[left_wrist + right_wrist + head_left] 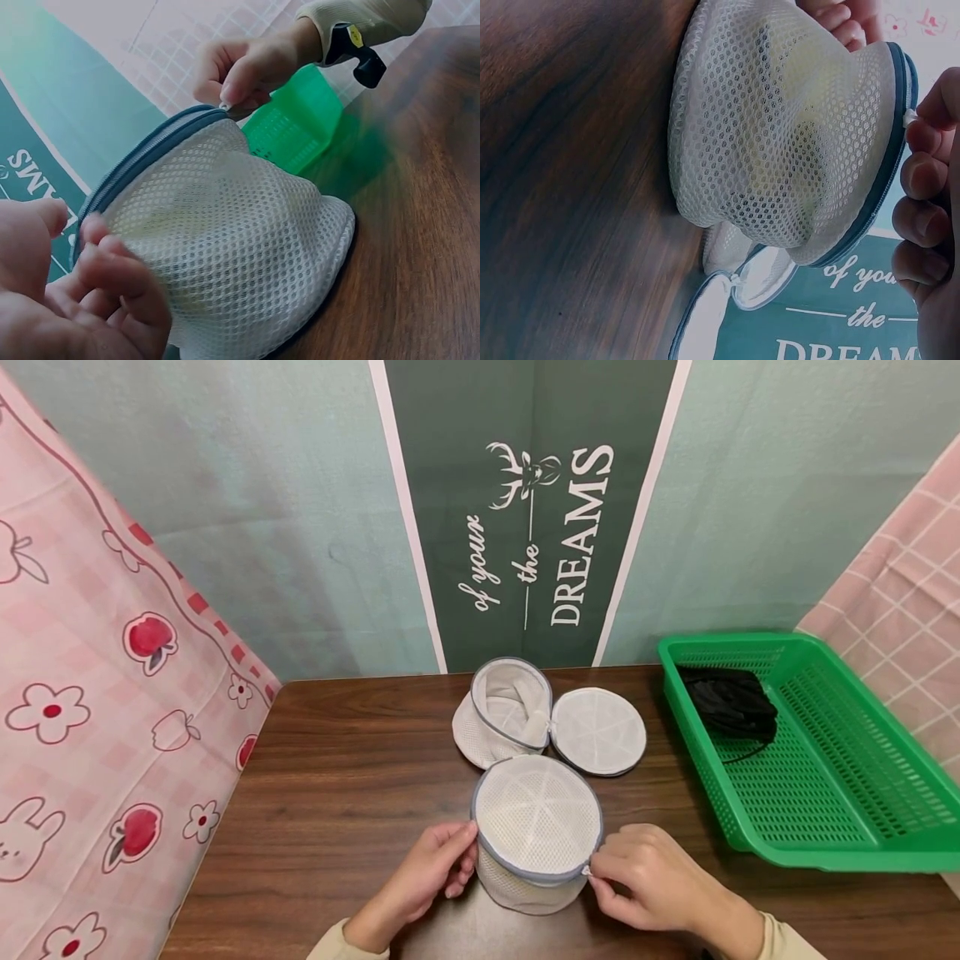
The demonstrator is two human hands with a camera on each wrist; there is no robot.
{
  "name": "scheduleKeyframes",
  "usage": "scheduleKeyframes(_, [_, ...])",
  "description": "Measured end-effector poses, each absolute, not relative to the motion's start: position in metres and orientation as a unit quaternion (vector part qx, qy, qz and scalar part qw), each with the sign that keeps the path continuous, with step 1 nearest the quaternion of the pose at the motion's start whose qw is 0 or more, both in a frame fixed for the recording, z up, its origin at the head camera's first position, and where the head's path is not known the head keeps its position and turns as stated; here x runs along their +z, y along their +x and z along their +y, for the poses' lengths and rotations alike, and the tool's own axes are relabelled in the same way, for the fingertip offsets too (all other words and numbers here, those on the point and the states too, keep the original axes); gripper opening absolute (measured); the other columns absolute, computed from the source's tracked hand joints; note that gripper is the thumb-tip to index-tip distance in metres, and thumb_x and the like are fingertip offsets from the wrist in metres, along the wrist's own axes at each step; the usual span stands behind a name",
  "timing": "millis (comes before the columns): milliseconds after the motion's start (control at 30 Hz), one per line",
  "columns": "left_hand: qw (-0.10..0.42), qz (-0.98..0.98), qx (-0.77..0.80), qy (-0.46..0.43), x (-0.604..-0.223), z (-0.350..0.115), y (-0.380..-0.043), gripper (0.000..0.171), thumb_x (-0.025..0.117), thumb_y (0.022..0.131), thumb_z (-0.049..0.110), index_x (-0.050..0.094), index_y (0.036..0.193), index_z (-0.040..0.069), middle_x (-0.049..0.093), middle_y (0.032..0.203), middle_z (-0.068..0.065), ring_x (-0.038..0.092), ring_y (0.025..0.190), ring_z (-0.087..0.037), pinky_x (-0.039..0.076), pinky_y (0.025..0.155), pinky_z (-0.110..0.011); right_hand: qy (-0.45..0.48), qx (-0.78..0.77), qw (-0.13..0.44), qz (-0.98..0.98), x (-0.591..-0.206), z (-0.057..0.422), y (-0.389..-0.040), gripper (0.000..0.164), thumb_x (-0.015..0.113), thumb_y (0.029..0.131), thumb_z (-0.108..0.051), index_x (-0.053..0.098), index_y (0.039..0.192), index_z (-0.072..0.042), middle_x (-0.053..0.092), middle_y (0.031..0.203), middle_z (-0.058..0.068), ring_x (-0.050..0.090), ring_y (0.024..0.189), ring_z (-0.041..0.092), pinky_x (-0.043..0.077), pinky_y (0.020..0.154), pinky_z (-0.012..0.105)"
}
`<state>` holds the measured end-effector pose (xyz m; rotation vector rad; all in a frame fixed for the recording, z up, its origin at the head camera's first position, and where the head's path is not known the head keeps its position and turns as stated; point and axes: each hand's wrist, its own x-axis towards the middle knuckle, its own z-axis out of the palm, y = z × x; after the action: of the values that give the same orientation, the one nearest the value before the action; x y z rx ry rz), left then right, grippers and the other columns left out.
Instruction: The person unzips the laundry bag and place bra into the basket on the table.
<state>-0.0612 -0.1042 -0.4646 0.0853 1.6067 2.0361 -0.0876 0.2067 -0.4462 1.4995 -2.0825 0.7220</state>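
A round white mesh laundry bag (538, 814) with a grey-blue zipped rim stands on the table, its lid lying over the top. My left hand (435, 870) holds the rim at the left side between thumb and fingers. At the front right of the rim, my right hand (648, 878) pinches the small white zipper pull (910, 118). Through the mesh side (780, 127) something pale yellow with dark patches shows; its kind is hidden by the netting. Behind stands a second mesh laundry bag (465, 731), its round lid (598, 731) folded open to the right.
A green plastic basket (701, 760) stands on the right of the table, with a black bundle of cloth (731, 703) in its far left corner. The wooden table (337, 777) meets a printed green curtain (337, 568) at the back. Pink patterned cloth (97, 693) hangs at the left.
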Motion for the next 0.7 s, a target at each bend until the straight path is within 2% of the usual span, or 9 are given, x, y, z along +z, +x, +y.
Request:
scheduleKeyframes(133, [0.293, 0.594, 0.747, 0.048, -0.464, -0.108, -0.059, 0.037, 0.047, 0.109, 0.028, 0.057, 0.081, 0.006, 0.054, 0.068, 0.004, 0.047, 0.052, -0.002, 0.039, 0.044, -0.014, 0.547, 0.265, 0.238, -0.758, -0.444, 0.205, -0.087, 0.034, 0.047, 0.099, -0.023, 0.044, 0.066, -0.022, 0.031, 0.062, -0.014, 0.026, 0.055, -0.002, 0.019, 0.052, 0.010])
scheduleKeyframes(267, [0.309, 0.587, 0.744, 0.082, -0.463, -0.108, -0.059, 0.053, 0.045, 0.110, 0.028, 0.052, 0.088, -0.020, 0.059, 0.072, 0.004, 0.051, 0.056, -0.001, 0.041, 0.045, -0.014, 0.549, 0.267, 0.240, -0.755, -0.443, 0.203, -0.087, 0.033, 0.048, 0.099, -0.022, 0.045, 0.066, -0.022, 0.031, 0.062, -0.013, 0.025, 0.055, -0.002, 0.020, 0.052, 0.010])
scheduleKeyframes(367, [0.321, 0.579, 0.742, 0.105, -0.462, -0.106, -0.059, 0.059, 0.044, 0.110, 0.027, 0.046, 0.101, -0.031, 0.062, 0.076, 0.003, 0.053, 0.059, 0.000, 0.042, 0.046, -0.013, 0.551, 0.267, 0.241, -0.753, -0.442, 0.202, -0.087, 0.033, 0.049, 0.099, -0.023, 0.047, 0.066, -0.021, 0.031, 0.062, -0.013, 0.025, 0.056, -0.002, 0.020, 0.052, 0.010])
scheduleKeyframes(700, [0.334, 0.575, 0.736, 0.127, -0.455, -0.096, -0.056, 0.056, 0.045, 0.110, 0.022, 0.047, 0.101, -0.033, 0.065, 0.078, 0.003, 0.055, 0.061, 0.000, 0.042, 0.047, -0.012, 0.560, 0.265, 0.241, -0.747, -0.441, 0.196, -0.084, 0.032, 0.049, 0.101, -0.024, 0.051, 0.069, -0.022, 0.036, 0.063, -0.013, 0.030, 0.056, -0.001, 0.022, 0.053, 0.010])
